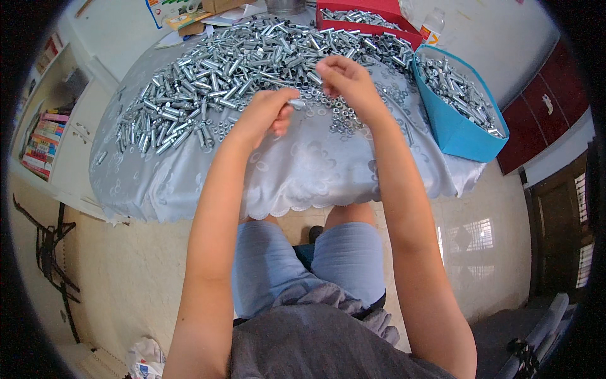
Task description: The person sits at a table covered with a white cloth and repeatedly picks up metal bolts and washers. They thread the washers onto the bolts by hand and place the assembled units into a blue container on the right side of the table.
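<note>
My left hand (267,115) is closed over the front middle of the table, pinching a shiny metal sleeve anchor (296,103) that sticks out past the thumb and points right. To its right and a little farther away, my right hand (347,81) has its fingers curled in against the thumb. Whatever it may hold is too small or hidden to make out. Beyond both hands spreads a large heap of silver metal sleeves and bolts (208,82). Below my right hand lies a cluster of loose nuts (344,120), with flat washers (394,95) scattered to the right.
A blue fabric bin (467,142) full of bolts stands at the table's right edge. Behind it are a red box (413,33) with more metal pieces and a clear bottle (433,26). A silvery tablecloth (303,180) covers the table. Bookshelves (47,139) stand left.
</note>
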Tool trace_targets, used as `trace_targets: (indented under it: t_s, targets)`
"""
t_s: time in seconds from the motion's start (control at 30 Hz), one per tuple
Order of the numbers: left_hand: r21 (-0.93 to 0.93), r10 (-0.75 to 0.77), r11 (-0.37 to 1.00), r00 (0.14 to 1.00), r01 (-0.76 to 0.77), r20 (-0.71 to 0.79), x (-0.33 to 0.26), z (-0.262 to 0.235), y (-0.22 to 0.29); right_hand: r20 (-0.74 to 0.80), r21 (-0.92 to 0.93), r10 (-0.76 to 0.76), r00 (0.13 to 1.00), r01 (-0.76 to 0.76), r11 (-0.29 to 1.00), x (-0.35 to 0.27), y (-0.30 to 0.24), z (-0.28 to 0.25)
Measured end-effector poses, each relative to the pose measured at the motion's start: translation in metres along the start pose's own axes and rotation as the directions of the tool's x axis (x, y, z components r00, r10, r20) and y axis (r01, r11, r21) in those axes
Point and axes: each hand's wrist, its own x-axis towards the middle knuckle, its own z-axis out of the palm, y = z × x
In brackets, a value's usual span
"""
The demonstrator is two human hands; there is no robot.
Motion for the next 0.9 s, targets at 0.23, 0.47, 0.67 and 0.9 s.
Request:
trace_targets:
  t_s: [0.23, 0.47, 0.67, 0.9]
  targets:
    - [-0.046, -0.068, 0.995, 0.957, 0.084, 0.283, -0.004, -0.011, 0.0, -0.206, 0.149, 0.037, 0.978, -0.006, 0.989, 0.009, 0.007, -0.012]
    - [-0.422, 0.152, 0.792, 0.812, -0.441, -0.564, 0.023, -0.036, 0.002, -0.337, 0.208, 0.091, 0.937, -0.021, 0.978, 0.012, 0.01, -0.021]
    - [0.51, 0.651, 0.757, 0.413, -0.408, -0.637, 0.055, -0.068, -0.032, -0.386, 0.116, 0.079, 0.919, -0.036, 0.993, 0.014, 0.014, -0.021]
    - [0.968, 0.843, 0.243, 0.482, 0.056, -0.239, 0.034, -0.038, -0.026, -0.51, 0.088, 0.07, 0.857, -0.029, 0.996, 0.012, 0.014, -0.031]
